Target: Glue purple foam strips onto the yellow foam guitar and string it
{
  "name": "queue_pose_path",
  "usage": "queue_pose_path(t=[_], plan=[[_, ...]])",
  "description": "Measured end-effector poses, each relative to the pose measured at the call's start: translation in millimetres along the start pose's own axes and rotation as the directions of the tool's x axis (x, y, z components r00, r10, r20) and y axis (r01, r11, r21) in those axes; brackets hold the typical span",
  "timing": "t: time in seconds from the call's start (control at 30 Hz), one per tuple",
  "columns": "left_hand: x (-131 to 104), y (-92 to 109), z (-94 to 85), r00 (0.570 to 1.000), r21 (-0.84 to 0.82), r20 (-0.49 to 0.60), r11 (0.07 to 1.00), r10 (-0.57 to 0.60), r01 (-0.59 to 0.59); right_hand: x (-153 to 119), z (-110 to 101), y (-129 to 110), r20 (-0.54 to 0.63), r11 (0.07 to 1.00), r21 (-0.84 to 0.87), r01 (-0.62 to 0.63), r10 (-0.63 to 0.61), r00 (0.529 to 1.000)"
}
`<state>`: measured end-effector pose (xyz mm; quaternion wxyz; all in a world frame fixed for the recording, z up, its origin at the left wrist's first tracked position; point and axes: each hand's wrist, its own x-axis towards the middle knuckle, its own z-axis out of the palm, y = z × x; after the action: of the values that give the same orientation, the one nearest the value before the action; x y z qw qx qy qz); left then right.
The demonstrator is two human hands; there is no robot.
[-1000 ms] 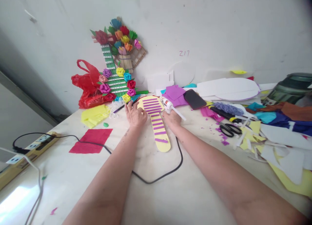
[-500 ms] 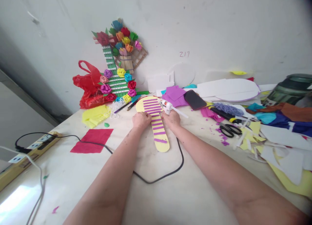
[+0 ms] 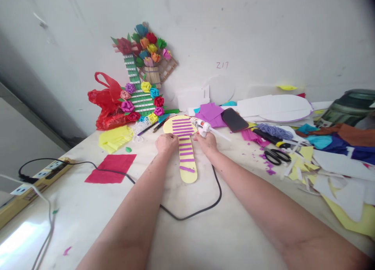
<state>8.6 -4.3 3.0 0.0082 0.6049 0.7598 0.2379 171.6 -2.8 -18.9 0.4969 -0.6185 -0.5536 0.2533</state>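
A yellow card cutout [image 3: 188, 178], round at the far end with a long narrow handle-like part, lies on the table with purple strips across it. My left hand [image 3: 166, 143] is closed at its left edge, fingertips pinching the card where the round part meets the narrow one. My right hand [image 3: 207, 145] is wrapped round a white hot glue gun [image 3: 205, 125] just right of the cutout, its nozzle pointing left over the round part. A glue stick [image 3: 220, 135] juts from the gun's back. The right fingertips are partly hidden.
A black cord [image 3: 190, 217] loops across the table from a power strip [image 3: 38, 184]. Left lie red paper [image 3: 113, 169] and yellow crepe paper [image 3: 115, 139]. Paper flower crafts [image 3: 140, 86] lean on the wall. To the right are a phone [image 3: 234, 119], scissors [image 3: 277, 156] and paper scraps [image 3: 336, 192].
The narrow near end of the yellow cutout has swung left, so the piece lies straighter. My left hand has shifted slightly left with its edge. The glue gun has moved a little right.
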Motion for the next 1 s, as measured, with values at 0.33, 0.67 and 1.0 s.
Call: queue_pose_path(t=[0.33, 0.67, 1.0], plan=[[5, -16, 3.2, 0.939, 0.014, -0.316, 0.991, 0.133, -0.135, 0, -3, 0, -0.031, 0.943, 0.326, -0.061, 0.075, 0.997], [10, -18, 8.2, 0.985, 0.088, -0.123, 0.99, 0.125, -0.115, 2, -4, -6, 0.107, 0.886, 0.444, -0.131, 0.093, 0.99], [9, -14, 6.0, 0.985, 0.084, -0.081, 0.986, 0.151, -0.144, 3, -5, -7, 0.154, 0.896, 0.415, -0.159, 0.103, 0.983]])
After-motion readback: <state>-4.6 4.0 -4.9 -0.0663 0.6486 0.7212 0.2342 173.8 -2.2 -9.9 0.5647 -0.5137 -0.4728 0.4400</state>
